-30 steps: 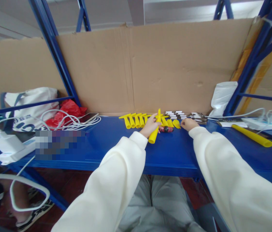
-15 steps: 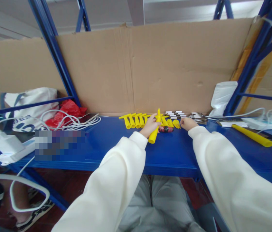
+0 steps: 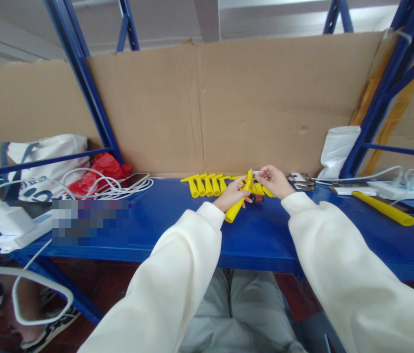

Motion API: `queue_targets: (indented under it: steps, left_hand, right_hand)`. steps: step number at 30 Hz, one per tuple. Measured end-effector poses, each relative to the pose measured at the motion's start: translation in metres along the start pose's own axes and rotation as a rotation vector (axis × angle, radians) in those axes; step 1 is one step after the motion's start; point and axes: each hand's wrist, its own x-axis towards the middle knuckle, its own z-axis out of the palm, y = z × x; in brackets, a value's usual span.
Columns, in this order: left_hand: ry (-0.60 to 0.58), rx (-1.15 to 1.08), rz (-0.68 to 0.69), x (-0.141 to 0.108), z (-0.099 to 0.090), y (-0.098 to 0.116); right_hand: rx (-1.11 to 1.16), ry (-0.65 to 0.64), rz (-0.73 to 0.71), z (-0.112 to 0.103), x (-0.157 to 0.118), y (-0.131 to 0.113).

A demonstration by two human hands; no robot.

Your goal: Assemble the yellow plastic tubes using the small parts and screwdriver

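Note:
Wrapped round a yellow tube is my left hand, above the blue shelf. The tube's wide open end points down towards me, and a yellow part sticks up at its top. Just right of that top, my right hand has its fingertips pinched together; anything in them is too small to make out. Behind the left hand several yellow tube pieces stand in a row. Flat yellow pieces lie below my right hand. A red and black object lies beside the held tube, partly hidden.
A long yellow roll lies at the right, near a white power strip. Dark and white packets sit behind my right wrist. White cables, a red plastic bag and a white cloth bag are left. Cardboard walls the back.
My right hand has moved left and up from the shelf's small pieces to the top of the held tube. My left hand keeps the tube, now tilted more to the right.

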Motion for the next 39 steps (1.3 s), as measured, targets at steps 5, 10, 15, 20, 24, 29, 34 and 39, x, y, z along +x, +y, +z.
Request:
queue_targets:
  steps: [5,10,15,20,24,29,34,39]
  left_hand:
    - [-0.033,-0.007,0.039,-0.001,-0.001,-0.002]
    - [-0.042,-0.01,0.035,0.0,-0.002,-0.003]
    - [-0.062,-0.035,0.045,0.0,-0.003,-0.003]
    - [-0.066,-0.051,0.051,-0.001,-0.003,-0.002]
    - [-0.074,-0.061,0.054,0.0,-0.004,-0.003]
    - [-0.079,-0.083,0.032,0.002,-0.004,-0.004]
    - [-0.1,-0.124,-0.023,-0.001,-0.004,0.001]
    - [-0.093,-0.187,-0.06,-0.004,-0.002,0.007]
  right_hand:
    - [0.019,-0.002,0.008,0.003,-0.001,-0.001]
    - [0.04,-0.004,0.002,0.003,-0.001,0.002]
    - [0.03,-0.024,0.02,0.003,-0.002,0.0]
    - [0.081,-0.01,0.016,0.003,-0.002,0.0]
    - [0.093,-0.01,0.019,0.003,-0.002,0.0]
    - [0.093,-0.005,0.023,0.005,-0.003,-0.001]
    - [0.128,-0.011,-0.017,0.006,-0.002,0.002]
    - [0.131,0.004,-0.053,0.006,-0.003,0.002]
